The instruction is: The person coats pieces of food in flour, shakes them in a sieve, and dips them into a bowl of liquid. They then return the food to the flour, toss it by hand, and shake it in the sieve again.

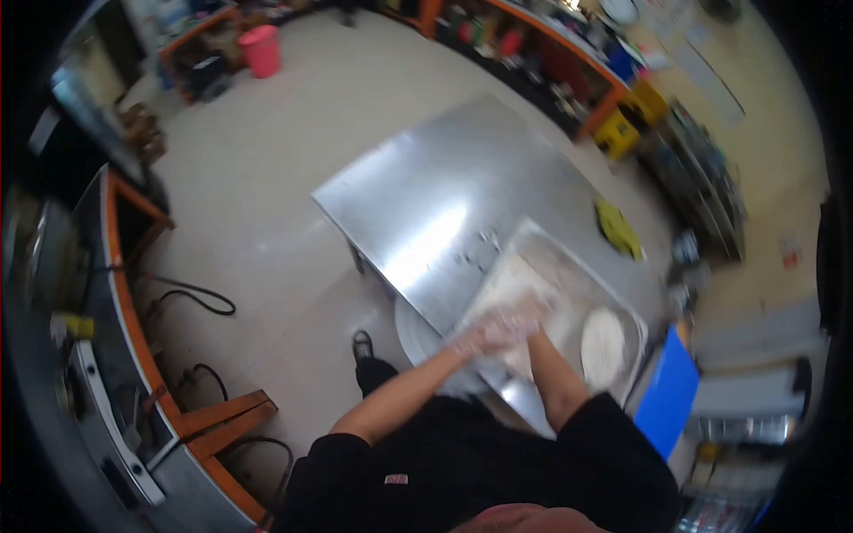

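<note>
A shallow tray (639, 330) holding white powder (539, 269) sits at the near right part of the metal table (426, 169). My left hand (486, 336) and my right hand (530, 314) are together over the tray's near left side, both coated in white and blurred. Their fingers overlap, and what lies between them, if anything, cannot be made out. A pale oval piece, like dough (603, 345), lies in the right part of the tray, apart from my hands.
A yellow-green cloth (618, 229) lies at the table's right edge. Beside the tray stands a blue panel (668, 393). A round pale container (413, 335) is below the table's near edge. Orange-framed counters (115, 258) stand left; a pink bin (260, 51) is far back.
</note>
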`<state>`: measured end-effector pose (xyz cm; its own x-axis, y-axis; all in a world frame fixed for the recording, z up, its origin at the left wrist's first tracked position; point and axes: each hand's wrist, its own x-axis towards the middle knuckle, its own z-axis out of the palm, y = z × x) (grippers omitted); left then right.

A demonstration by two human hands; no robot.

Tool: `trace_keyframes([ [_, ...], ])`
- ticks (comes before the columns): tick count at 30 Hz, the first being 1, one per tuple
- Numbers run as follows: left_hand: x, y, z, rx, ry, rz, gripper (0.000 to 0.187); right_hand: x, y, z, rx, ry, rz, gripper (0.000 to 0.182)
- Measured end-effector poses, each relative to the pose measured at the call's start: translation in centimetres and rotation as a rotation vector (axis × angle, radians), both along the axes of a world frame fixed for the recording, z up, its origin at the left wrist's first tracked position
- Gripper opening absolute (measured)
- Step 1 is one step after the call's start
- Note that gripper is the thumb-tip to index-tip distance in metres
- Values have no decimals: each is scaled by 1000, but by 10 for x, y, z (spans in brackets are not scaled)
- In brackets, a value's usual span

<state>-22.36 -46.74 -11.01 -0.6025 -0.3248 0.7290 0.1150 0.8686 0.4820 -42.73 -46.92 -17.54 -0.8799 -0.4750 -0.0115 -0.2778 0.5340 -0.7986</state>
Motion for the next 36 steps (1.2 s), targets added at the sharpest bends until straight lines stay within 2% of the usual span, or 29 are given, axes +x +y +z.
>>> trace_keyframes([
  [3, 21, 0, 59, 682, -273, -31, 20, 38, -1, 10, -24, -6, -57, 57],
  [4, 28, -2, 75, 597, -441, 89, 18, 45, -1, 12, -29, -9, -84, 57],
  [7, 30, 0, 70, 940, -120, 46, 16, 39, 5, 17, -15, -36, -160, 57],
  [9, 29, 2, 59, 715, -119, 66, 16, 26, -8, 19, 21, -70, -133, 57],
  [11, 28, 5, 52, 648, -104, 103, 16, 24, -28, 17, 65, -106, -28, 56],
  [13, 31, 8, 71, 740, -79, 143, 17, 36, -50, 17, 105, -109, 120, 56],
  [15, 30, 5, 58, 729, -120, 84, 17, 52, -59, 18, 143, -87, 270, 56],
  [17, 33, 0, 47, 385, -195, 166, 17, 62, -64, 27, 164, -58, 415, 56],
  [19, 36, -1, 49, -280, -285, 366, 18, 65, -65, 26, 236, 1, 557, 56],
  [20, 33, 0, 49, -17, -229, 305, 18, 64, -66, 26, 324, 54, 658, 56],
  [22, 30, 7, 49, 512, -111, 164, 19, 51, -55, 7, 652, 322, 1060, 57],
  [24, 30, 5, 47, 555, -95, 119, 19, 44, -24, 5, 517, 352, 1379, 55],
  [25, 31, 4, 49, 575, -116, 126, 18, 54, 10, 34, 208, 247, 1480, 52],
  [27, 31, 3, 58, 617, -193, 168, 17, 51, 29, 49, 74, 223, 1558, 45],
  [28, 32, 3, 62, 639, -247, 204, 17, 41, 25, 42, 257, 305, 1551, 42],
  [29, 31, 5, 57, 615, -172, 180, 17, 32, 21, 35, 442, 383, 1536, 40],
  [30, 29, 6, 46, 590, -95, 162, 16, 22, 4, 37, 412, 387, 1353, 39],
  [32, 32, 8, 53, 706, -52, 106, 17, 13, -29, 48, 397, 365, 1161, 41],
  [34, 40, 6, 96, 975, -119, 21, 17, 15, -47, 66, 423, 325, 1126, 47],
  [35, 38, 9, 90, 875, -40, 64, 17, 13, -45, 32, 365, 586, 1289, 46],
  [36, 32, 10, 78, 762, 47, 113, 17, 10, -34, -9, 270, 446, 1334, 48],
])
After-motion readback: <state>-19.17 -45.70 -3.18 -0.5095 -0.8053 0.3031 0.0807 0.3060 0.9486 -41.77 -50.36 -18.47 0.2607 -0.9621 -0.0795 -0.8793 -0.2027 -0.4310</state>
